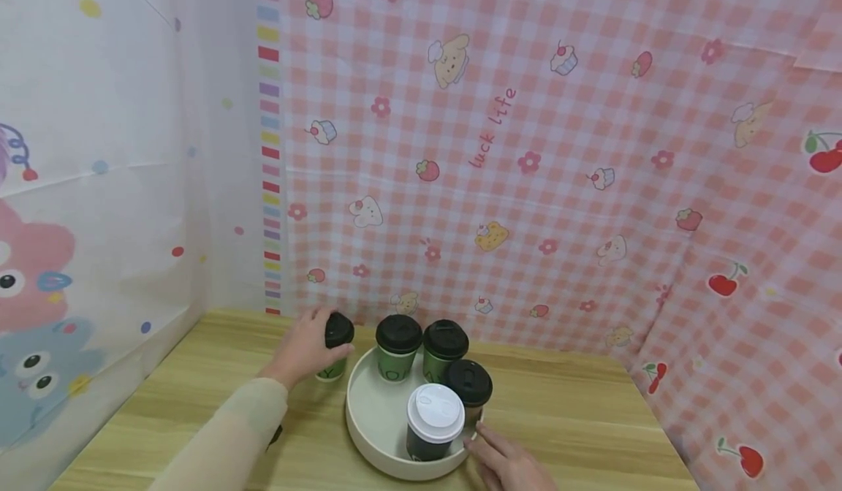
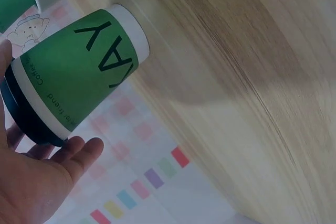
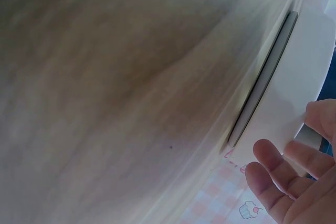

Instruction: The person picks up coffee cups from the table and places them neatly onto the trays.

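Note:
My left hand (image 1: 305, 345) holds a green paper coffee cup (image 2: 84, 72) by its black lid (image 2: 31, 111), fingers and thumb around the lid. The cup stands out to the left of a round cream tray (image 1: 368, 432), with its base close to the table. Inside the tray are two green cups with black lids (image 1: 398, 334) at the back, a black-lidded cup (image 1: 469, 383) at the right and a dark cup with a white lid (image 1: 435, 410) in front. My right hand (image 1: 506, 465) touches the tray's right front rim, its fingers (image 3: 270, 156) loosely extended.
The wooden table (image 1: 552, 418) meets a pink checked cloth (image 1: 500, 257) behind and on the right, and a white patterned cloth (image 1: 131, 206) on the left. A small dark thing (image 1: 275, 435) shows beside the left sleeve, mostly hidden by it.

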Motion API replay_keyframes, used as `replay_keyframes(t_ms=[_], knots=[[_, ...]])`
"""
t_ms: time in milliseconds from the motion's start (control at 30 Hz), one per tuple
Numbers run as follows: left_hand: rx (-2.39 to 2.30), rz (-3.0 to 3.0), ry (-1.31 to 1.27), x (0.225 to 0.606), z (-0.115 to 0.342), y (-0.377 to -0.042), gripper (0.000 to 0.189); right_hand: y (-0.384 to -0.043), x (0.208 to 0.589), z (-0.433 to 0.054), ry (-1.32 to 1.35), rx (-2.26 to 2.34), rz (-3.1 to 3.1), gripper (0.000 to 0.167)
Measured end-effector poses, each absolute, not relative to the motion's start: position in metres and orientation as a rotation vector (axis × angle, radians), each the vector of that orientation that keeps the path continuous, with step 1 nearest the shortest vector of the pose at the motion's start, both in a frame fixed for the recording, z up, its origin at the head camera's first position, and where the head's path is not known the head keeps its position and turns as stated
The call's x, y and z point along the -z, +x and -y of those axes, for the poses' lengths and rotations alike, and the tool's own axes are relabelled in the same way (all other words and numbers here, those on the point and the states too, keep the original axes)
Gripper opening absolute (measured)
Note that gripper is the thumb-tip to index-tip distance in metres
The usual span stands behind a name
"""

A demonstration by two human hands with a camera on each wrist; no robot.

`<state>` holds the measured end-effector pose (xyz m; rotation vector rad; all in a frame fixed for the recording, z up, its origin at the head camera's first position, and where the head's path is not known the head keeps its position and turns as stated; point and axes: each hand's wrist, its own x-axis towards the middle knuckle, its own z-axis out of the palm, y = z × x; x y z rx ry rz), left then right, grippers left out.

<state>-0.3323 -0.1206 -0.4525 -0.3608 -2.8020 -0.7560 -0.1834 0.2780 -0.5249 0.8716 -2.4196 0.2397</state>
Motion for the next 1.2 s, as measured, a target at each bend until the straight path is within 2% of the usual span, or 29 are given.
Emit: replay_keyframes(t_ms=[467,867,1200], knots=[[0.871,2.697,-0.354,0.459,0.125,-0.331,0.077,-0.183,0.524,-0.277,0.868,-0.221,2.364,0.057],[0.872,2.562,-0.461,0.43,0.139,-0.293,0.079,-0.182,0.525,-0.276,0.853,-0.239,2.39,0.056],[0.92,2.49,-0.59,0.414,0.111,-0.266,0.076,-0.18,0.525,-0.276,0.846,-0.243,2.395,0.057]])
